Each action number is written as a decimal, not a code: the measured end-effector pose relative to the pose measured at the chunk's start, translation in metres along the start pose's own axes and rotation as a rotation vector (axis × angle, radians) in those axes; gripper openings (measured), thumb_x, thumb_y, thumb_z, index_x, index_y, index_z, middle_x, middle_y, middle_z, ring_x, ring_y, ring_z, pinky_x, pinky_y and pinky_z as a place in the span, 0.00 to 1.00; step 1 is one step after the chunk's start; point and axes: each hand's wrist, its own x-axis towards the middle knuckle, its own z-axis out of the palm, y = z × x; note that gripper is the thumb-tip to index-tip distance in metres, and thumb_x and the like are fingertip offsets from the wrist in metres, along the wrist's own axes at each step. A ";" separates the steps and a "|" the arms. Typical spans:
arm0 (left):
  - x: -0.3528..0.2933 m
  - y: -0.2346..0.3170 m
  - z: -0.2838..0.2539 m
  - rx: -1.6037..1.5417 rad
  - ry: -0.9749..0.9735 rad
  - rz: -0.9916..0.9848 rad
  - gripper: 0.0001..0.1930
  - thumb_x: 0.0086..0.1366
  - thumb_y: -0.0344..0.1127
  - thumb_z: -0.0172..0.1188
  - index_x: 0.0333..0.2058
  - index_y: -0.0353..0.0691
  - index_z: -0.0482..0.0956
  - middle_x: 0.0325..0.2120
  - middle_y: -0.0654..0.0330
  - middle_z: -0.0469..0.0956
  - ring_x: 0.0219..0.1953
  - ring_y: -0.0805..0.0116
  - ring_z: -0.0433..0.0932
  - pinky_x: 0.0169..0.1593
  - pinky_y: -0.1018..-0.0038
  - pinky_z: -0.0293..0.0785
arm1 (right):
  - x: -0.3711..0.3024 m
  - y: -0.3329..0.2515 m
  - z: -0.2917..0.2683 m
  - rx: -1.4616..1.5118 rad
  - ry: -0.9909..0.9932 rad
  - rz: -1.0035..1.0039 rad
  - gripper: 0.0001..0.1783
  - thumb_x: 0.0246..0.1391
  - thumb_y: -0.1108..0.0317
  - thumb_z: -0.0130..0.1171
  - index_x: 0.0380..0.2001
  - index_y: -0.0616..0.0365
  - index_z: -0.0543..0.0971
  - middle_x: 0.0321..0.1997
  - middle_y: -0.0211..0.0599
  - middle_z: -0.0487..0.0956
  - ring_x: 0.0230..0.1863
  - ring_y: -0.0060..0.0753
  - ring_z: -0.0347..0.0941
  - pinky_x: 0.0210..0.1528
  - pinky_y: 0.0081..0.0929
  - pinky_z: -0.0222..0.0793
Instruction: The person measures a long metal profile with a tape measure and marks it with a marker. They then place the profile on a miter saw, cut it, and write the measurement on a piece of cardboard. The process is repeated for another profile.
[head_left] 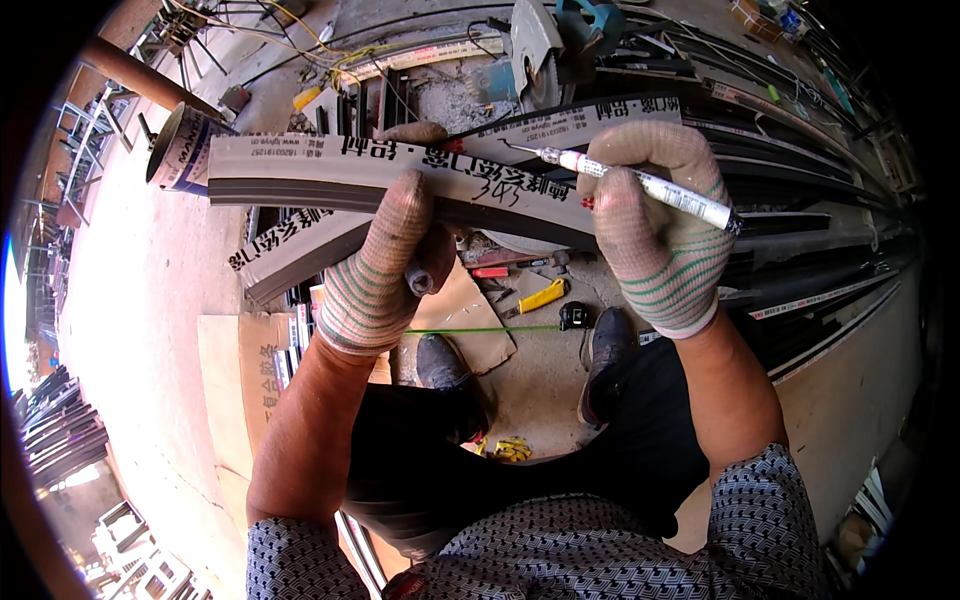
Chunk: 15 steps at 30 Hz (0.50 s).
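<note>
My left hand (385, 260), in a knitted glove with green stripes, grips a grey metal profile strip (275, 160) covered in printed film. Its thumb presses on the front face, and some fingers show behind the top edge. Dark handwritten marks stand on the strip, right of the thumb. A second film-covered profile (305, 250) slants behind the first one, partly hidden by it. My right hand (665, 235), gloved alike, closes around a white marker pen (690, 200). The pen's tip points left, close above the strip's right part, seemingly apart from it.
A cut-off saw (537, 65) stands at the far side, amid dust. Long dark profiles (800, 240) lie at right. Between my shoes are a tape measure (573, 316) and a yellow utility knife (542, 296). A bucket (190, 150) and cardboard (238, 390) are at left.
</note>
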 end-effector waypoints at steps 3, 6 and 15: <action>0.002 -0.001 -0.001 0.011 0.000 0.016 0.33 0.67 0.55 0.65 0.61 0.38 0.69 0.24 0.63 0.77 0.13 0.83 0.63 0.17 0.84 0.58 | -0.002 -0.003 0.001 0.061 -0.007 0.062 0.10 0.62 0.74 0.62 0.46 0.62 0.77 0.38 0.33 0.82 0.35 0.16 0.77 0.38 0.18 0.77; 0.004 -0.002 0.000 0.015 -0.006 0.015 0.34 0.67 0.56 0.65 0.61 0.38 0.69 0.25 0.62 0.78 0.13 0.83 0.63 0.17 0.84 0.59 | 0.000 0.000 0.001 0.045 -0.013 0.034 0.10 0.62 0.74 0.61 0.45 0.62 0.77 0.38 0.32 0.82 0.35 0.16 0.77 0.39 0.18 0.76; 0.001 0.000 0.004 0.025 0.011 0.010 0.34 0.68 0.56 0.64 0.62 0.38 0.68 0.25 0.63 0.78 0.13 0.83 0.62 0.17 0.85 0.58 | 0.001 -0.002 0.002 0.098 0.000 0.067 0.08 0.62 0.74 0.61 0.43 0.62 0.78 0.38 0.32 0.81 0.35 0.16 0.77 0.39 0.18 0.76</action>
